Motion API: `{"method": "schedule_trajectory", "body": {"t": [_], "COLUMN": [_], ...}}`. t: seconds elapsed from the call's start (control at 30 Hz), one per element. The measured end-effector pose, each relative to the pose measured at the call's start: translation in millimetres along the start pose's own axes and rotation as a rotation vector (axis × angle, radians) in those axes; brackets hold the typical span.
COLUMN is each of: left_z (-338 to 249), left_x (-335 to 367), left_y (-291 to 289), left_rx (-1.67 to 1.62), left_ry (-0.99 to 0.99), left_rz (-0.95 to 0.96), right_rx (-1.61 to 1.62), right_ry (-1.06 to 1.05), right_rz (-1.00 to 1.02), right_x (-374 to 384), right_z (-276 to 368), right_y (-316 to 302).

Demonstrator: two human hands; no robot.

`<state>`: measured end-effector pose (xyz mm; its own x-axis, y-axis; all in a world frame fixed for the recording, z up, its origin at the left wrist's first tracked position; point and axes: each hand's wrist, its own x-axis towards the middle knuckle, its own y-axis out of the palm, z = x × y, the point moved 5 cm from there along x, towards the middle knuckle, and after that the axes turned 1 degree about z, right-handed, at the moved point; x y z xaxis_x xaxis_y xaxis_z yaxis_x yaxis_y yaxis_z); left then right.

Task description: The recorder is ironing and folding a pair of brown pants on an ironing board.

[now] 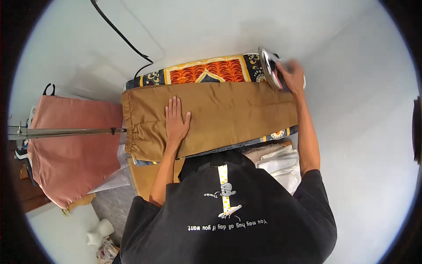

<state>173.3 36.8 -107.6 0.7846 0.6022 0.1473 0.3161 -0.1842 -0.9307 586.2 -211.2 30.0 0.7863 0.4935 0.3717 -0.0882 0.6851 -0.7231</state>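
Note:
A pair of brown satin trousers (233, 108) lies lengthwise on the padded, patterned cloth (206, 70) of an ironing surface. Its gathered elastic waist is at the left end. My left hand (176, 123) rests flat on the trousers near the waist, fingers stretched out and holding nothing. At the far right corner, my right hand (293, 75) is closed around the handle of a clothes iron (268, 66), slightly smeared by motion. The iron is tipped, its shiny soleplate facing left, beside the far edge of the trousers. Whether it touches the cloth I cannot tell.
Left of the board, a pink satin garment (79, 147) hangs by a metal rail (70, 132). A black cable (118, 31) runs down the far wall. White folded fabric (281, 165) lies below the board's near right. A grey wall (360, 110) stands close on the right.

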Motion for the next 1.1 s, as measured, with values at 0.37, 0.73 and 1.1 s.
{"method": "schedule_trajectory", "body": {"t": [0.37,0.73,1.1], "left_z": [-2.1,-117.3,-182.2], "left_x": [4.6,97.0,168.0], "left_y": [-2.3,21.4,103.0], "left_rx": [-0.051,-0.296,-0.305], "left_ry": [0.029,0.304,0.392], "left_rz": [-0.008,-0.051,0.056], "right_rx": [1.01,0.33,1.019], "right_ry": [0.513,0.357,1.209], "right_rz": [-0.085,-0.199,0.14], "right_x": [-14.6,-122.8,-291.0], "right_z": [-56.5,-14.0,-1.4], "right_y": [99.9,1.8,28.6]}}
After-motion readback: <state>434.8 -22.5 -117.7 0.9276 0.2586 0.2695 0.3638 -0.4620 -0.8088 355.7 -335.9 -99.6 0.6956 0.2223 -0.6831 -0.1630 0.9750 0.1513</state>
